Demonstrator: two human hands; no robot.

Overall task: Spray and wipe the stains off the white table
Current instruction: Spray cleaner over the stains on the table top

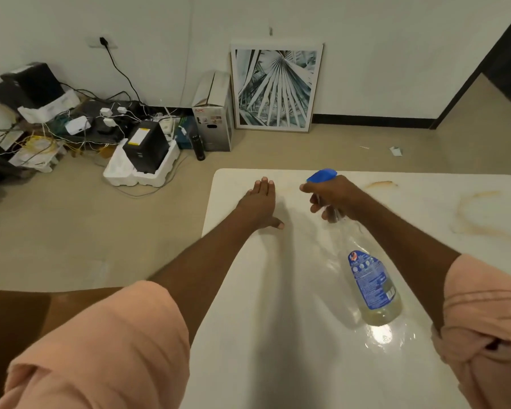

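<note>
My right hand (332, 196) grips the neck of a clear spray bottle (372, 284) with a blue nozzle and blue label, fingers curled by the trigger. The bottle stands on the white table (278, 335), nozzle pointing toward the far edge. My left hand (260, 203) lies flat on the table near its far left corner, fingers straight and thumb spread. Brownish stains mark the table at the right: a short streak (381, 184) near the far edge and a looping ring (481, 214) below it. No cloth is in view.
On the floor beyond the table, against the wall, are tangled cables and chargers (71, 128), a black box in white foam (143, 154), a dark flask (198, 147), a cardboard box (214, 113) and a framed leaf picture (276, 87). A doorway opens at the far right.
</note>
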